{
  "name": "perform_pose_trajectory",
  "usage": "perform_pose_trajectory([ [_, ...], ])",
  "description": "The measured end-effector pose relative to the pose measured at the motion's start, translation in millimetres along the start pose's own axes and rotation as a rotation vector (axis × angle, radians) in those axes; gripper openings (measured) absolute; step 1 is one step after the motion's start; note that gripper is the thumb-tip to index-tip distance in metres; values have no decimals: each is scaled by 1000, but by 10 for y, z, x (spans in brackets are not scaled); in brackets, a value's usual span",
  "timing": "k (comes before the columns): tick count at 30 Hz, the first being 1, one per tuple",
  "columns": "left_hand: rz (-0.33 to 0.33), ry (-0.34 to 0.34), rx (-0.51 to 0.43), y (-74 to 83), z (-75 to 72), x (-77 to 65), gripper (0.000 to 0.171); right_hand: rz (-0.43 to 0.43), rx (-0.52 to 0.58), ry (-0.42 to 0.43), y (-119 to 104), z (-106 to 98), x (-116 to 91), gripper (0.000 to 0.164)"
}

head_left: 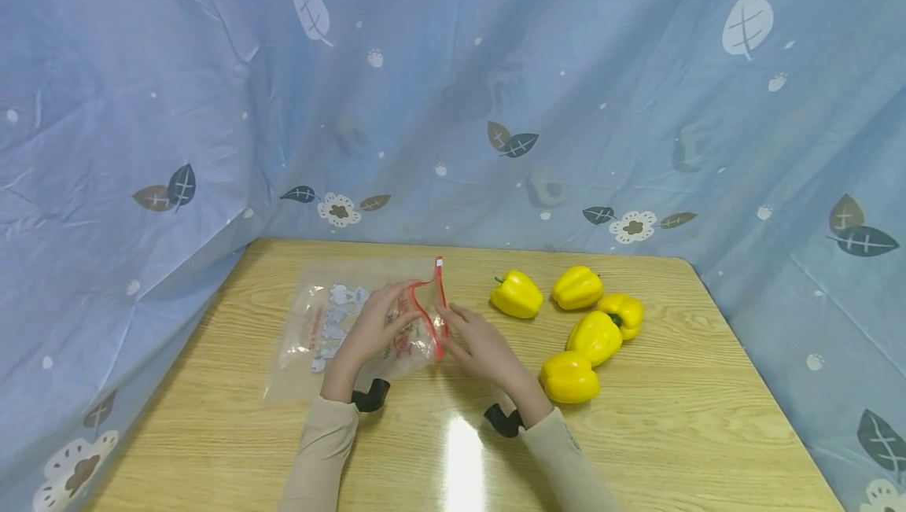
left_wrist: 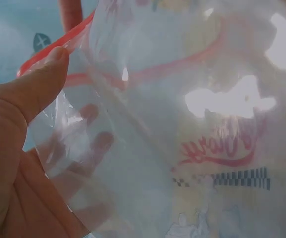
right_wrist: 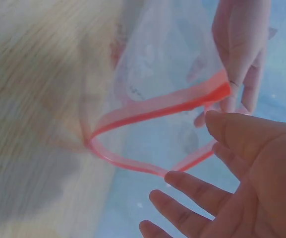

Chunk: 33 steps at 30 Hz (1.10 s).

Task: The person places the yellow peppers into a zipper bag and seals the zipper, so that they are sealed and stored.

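Note:
A clear zip bag [head_left: 318, 339] with red lettering and pale cartoon prints lies toward the table's left, its red-edged mouth [head_left: 440, 292] facing right and spread apart. My left hand [head_left: 371, 331] holds the bag near the mouth. In the left wrist view, its thumb [left_wrist: 48, 77] presses the plastic by the red strip, and the other fingers show through the film. At the mouth's right side is my right hand [head_left: 488, 347]. Its fingers are extended and spread in the right wrist view, with a fingertip [right_wrist: 172, 177] touching the red edge [right_wrist: 147, 169].
Several yellow bell peppers sit right of the hands. One pepper [head_left: 517, 294] is closest to the bag's mouth, and another pepper [head_left: 569, 377] lies beside the right forearm. The wooden table [head_left: 672, 433] is backed by a blue patterned curtain [head_left: 453, 103]. Black wrist mounts [head_left: 371, 395] sit at both wrists.

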State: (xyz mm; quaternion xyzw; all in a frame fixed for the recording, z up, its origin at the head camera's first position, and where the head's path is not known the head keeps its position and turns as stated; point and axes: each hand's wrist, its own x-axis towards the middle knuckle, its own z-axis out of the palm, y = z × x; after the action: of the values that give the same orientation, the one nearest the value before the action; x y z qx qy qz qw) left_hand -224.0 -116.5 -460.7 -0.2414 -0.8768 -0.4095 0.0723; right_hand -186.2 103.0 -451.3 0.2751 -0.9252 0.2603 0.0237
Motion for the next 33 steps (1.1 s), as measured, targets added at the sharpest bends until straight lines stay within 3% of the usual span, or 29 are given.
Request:
perform_pose_trajectory([
  [18,34,14,-5,8,9,0,48,-33,-19,168,98,-224,-347,63],
  [33,10,-15,-24,9,18,14,49,-2,-93,217,313,-443,-673,68],
])
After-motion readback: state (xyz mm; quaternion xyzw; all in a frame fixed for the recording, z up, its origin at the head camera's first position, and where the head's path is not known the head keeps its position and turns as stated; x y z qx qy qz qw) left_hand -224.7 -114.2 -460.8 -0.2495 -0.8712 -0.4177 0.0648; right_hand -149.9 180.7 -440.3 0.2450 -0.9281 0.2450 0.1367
